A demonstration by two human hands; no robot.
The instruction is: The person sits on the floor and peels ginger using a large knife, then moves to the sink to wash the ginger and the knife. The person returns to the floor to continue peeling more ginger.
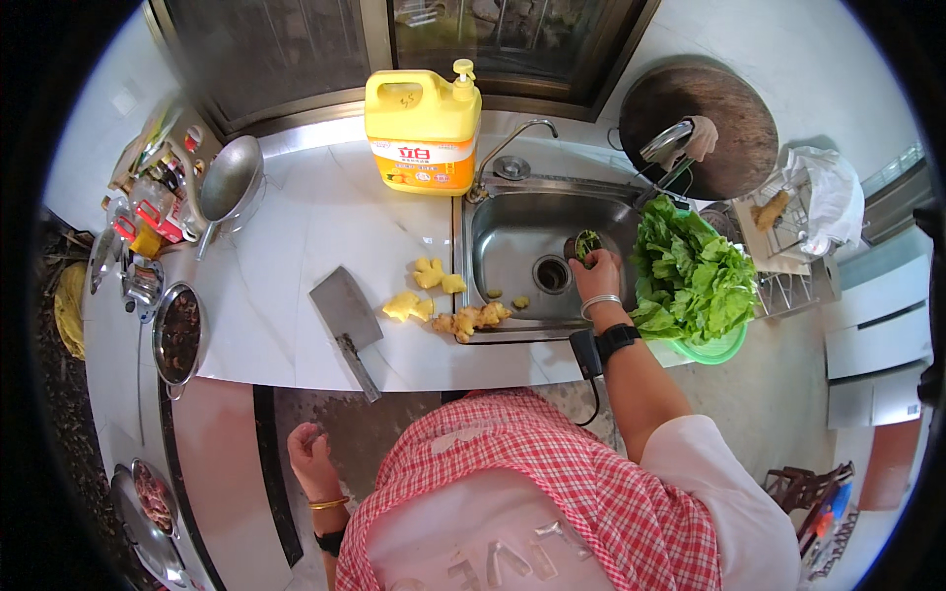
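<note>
Over the stainless-steel sink, my right hand grips a small dark round cup, apparently a drain strainer, with green scraps in it. My fingers hide part of it. Just left of it lies the uncovered drain hole. Two small ginger bits rest on the sink's near side. An unpeeled ginger root lies across the sink's left front rim, with pale peeled ginger on the counter beside it. My left hand hangs below the counter edge, fingers loosely curled, with nothing visible in it.
A cleaver lies on the white counter, its handle past the front edge. Leafy greens heap over a green basin right of the sink. A yellow detergent jug stands behind. Leftward are a wok and a metal bowl.
</note>
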